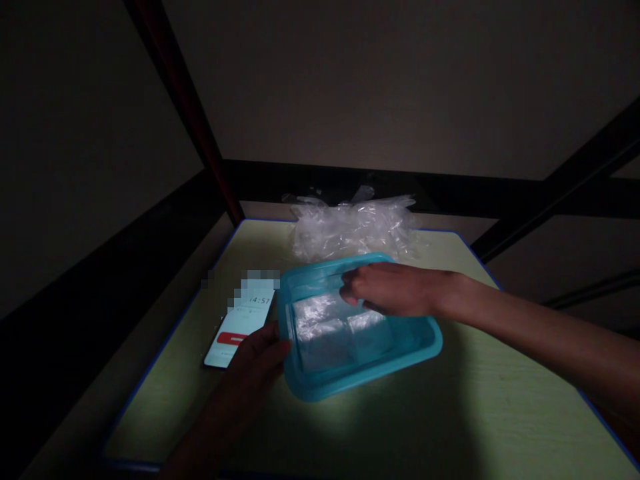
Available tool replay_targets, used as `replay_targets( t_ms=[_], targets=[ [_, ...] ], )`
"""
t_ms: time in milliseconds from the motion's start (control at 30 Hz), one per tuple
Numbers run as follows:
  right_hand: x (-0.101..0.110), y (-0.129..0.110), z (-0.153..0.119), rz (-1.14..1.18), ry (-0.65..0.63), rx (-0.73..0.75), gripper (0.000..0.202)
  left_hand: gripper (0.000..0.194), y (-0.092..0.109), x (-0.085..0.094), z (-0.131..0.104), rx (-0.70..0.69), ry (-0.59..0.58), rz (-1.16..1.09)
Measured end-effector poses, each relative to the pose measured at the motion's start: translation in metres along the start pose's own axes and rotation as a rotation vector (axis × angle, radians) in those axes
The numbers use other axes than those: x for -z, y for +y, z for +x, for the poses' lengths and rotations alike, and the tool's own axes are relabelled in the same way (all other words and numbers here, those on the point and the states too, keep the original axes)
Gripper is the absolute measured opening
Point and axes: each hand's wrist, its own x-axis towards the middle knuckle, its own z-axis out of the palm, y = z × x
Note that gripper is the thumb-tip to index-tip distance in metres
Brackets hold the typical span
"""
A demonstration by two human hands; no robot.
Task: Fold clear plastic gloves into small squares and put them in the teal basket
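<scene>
A blue plastic tray (pixel 363 383) sits at a slight angle in the middle of the table. Inside it lie several small clear plastic packets (pixel 325 343), shiny and flat, mostly toward the left and middle. My left hand (pixel 260 353) grips the tray's left rim with thumb and fingers. Over the tray's far right part, my right hand (pixel 383 288) has its fingers curled downward and closed; whatever they hold, if anything, is hidden. A crumpled heap of clear plastic bags (pixel 353 230) rests just behind the tray.
A lit phone (pixel 243 327) lies left of the tray, close to my left hand. The pale table (pixel 530 393) has a blue edge and stands against a wall (pixel 375 87). Dark diagonal bars (pixel 560 180) rise at the right. The room is dim.
</scene>
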Motion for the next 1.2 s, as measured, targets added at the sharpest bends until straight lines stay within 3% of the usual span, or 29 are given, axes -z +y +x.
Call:
replay_targets(
  t_ms=[167, 267, 700, 1200],
  targets=[
    [-0.009, -0.003, 0.004, 0.097, -0.229, 0.046, 0.020, 0.029, -0.003, 0.002, 0.006, 0.005, -0.053, -0.013],
    [-0.017, -0.005, 0.011, 0.099, -0.289, 0.066, 0.023, 0.028, -0.001, 0.001, 0.005, 0.022, -0.062, -0.004],
    [-0.036, 0.003, 0.023, 0.236, -0.278, 0.078, 0.022, 0.026, -0.002, 0.004, 0.005, 0.024, -0.079, -0.029],
    [-0.040, 0.009, 0.024, 0.294, -0.291, 0.098, 0.028, 0.027, 0.001, 0.000, 0.006, 0.051, -0.070, -0.036]
  ],
)
